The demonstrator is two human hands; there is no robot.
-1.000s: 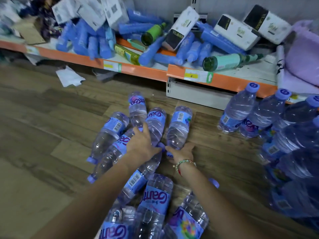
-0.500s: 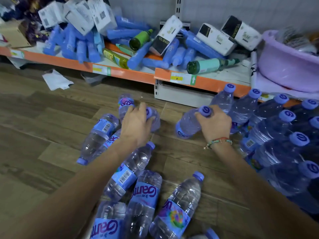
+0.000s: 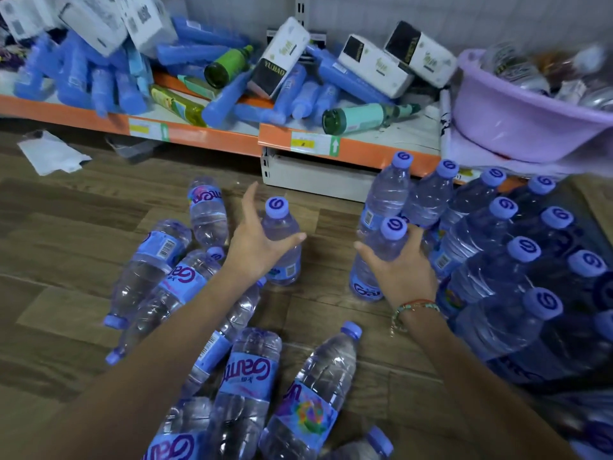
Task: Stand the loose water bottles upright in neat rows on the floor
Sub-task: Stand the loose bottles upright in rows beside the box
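Note:
Clear water bottles with purple caps and blue labels are on a wooden floor. Several stand upright in rows (image 3: 517,260) at the right. Several more lie loose on their sides (image 3: 245,390) at the lower left and centre. My left hand (image 3: 255,244) is wrapped loosely around one upright bottle (image 3: 282,260) standing alone mid-floor, thumb in front and fingers spread behind. My right hand (image 3: 401,273) grips another upright bottle (image 3: 371,280) at its shoulder, right beside the left edge of the rows.
A low shelf with an orange edge (image 3: 351,149) runs along the back, piled with blue bottles, green bottles (image 3: 361,116) and white boxes (image 3: 374,64). A lilac basin (image 3: 517,124) sits at its right end. Crumpled white paper (image 3: 53,154) lies on the floor at the left.
Both hands picked up bottles that lay in the pile and turned them upright. The right hand carried its bottle right, to the rows; the left one's bottle now stands mid-floor.

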